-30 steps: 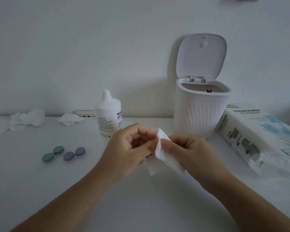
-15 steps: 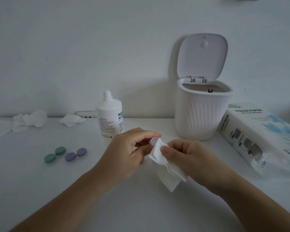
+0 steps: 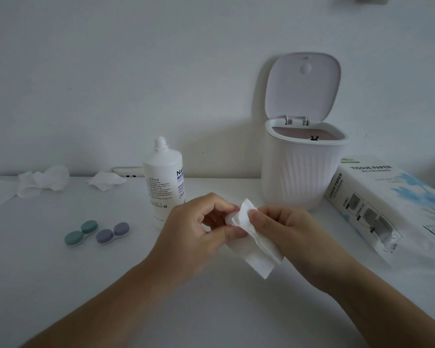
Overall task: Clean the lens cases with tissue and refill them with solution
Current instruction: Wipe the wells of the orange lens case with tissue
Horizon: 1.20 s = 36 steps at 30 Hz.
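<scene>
This looks like a home, at a plain white table (image 3: 60, 285) set against a bare wall (image 3: 136, 71). A small lidded desktop bin (image 3: 301, 172) stands far right, a wall socket (image 3: 129, 172) far left, and a retail tissue pack (image 3: 387, 209) lies at right.

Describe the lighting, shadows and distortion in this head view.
Head view: dim, flat, bluish light; the white ribbed bin with its raised lid casts a soft shadow leftward on the wall; wide-angle bending tilts the tissue paper pack; the hands' folded white tissue looks slightly soft.
</scene>
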Each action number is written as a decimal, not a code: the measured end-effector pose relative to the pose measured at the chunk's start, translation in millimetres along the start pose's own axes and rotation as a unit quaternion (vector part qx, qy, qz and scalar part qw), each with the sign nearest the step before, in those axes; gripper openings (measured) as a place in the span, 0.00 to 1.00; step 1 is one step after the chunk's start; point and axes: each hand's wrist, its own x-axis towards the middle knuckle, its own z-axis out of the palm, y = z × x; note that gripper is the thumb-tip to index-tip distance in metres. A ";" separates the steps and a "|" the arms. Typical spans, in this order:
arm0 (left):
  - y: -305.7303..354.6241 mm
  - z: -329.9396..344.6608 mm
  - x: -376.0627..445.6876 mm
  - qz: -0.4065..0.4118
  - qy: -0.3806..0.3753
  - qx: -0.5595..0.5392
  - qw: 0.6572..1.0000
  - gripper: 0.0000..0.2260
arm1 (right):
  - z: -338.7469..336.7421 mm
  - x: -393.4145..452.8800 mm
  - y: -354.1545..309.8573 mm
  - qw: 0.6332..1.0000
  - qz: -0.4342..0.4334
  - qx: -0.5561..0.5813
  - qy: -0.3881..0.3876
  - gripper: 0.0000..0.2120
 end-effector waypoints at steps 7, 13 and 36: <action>-2.4 -0.6 -3.7 -0.001 -0.017 -0.019 1.000 0.08 | -1.8 0.5 3.8 0.999 -0.022 -0.034 -0.003 0.16; 2.5 10.2 -6.7 -0.024 0.020 -0.010 0.999 0.13 | 2.7 3.1 2.9 0.996 -0.052 0.036 0.064 0.11; -8.5 0.5 -5.1 -0.102 -0.052 -0.111 0.987 0.09 | -64.0 -41.0 31.7 0.783 -0.138 -0.596 0.110 0.12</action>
